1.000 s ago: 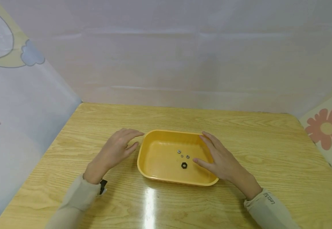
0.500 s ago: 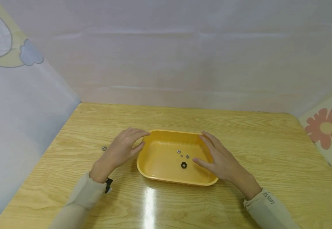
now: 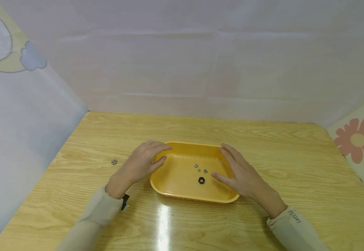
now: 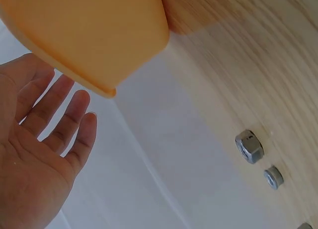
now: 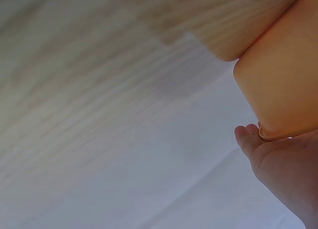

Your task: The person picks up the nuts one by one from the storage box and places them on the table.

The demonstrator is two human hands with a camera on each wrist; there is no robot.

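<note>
A yellow plastic tray (image 3: 175,181) stands on the table, with a black hex nut (image 3: 201,180) and several small metal nuts (image 3: 195,165) on its floor. Over the tray's left rim is my left hand (image 3: 141,162), fingers extended and thumb apart, nothing between them. My right hand (image 3: 246,177) lies over the right rim, thumb and fingers spread; the right wrist view shows its fingertips at the tray's corner. Left of the tray a silver nut (image 3: 114,162) lies on the wood. The left wrist view shows a hex nut (image 4: 250,146), a smaller nut (image 4: 273,177) and part of another.
The wood-grain table (image 3: 279,150) reaches back to a pale sheet (image 3: 182,76). More sheeting with a printed moon and cloud (image 3: 33,55) hangs at the left, and with a red flower (image 3: 358,140) at the right. A bright reflection lies in front of the tray.
My left hand has moved right, from beside the tray to over its left rim, uncovering the silver nut on the table. The right hand and the nuts in the tray stay put.
</note>
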